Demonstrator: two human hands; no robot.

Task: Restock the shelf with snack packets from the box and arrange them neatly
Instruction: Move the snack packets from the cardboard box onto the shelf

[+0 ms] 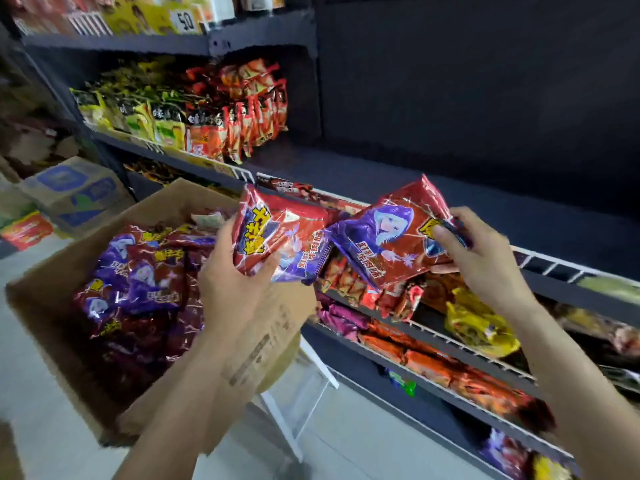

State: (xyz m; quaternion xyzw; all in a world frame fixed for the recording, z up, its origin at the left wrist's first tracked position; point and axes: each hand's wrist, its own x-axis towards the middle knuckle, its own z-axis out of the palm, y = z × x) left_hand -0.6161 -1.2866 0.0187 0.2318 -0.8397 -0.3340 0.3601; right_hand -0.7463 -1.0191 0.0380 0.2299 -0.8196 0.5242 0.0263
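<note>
My left hand [235,285] grips a red and purple snack packet [280,237] above the right edge of the cardboard box [62,323]. My right hand [481,258] pinches a second packet of the same kind [388,237] by its right end, in front of the dark shelf [450,195]. The two packets touch at the middle. Several more such packets [138,282] lie heaped in the box. The shelf behind the packets is mostly bare on the right, with one flat packet [291,187] at its front rail.
Yellow-green and orange packets [194,112] stand in rows on the same shelf at the left. Lower shelves [433,341] hold red, purple and yellow packets behind white wire rails. The box rests on a white stand [304,393]. Other cartons [79,195] sit on the floor at left.
</note>
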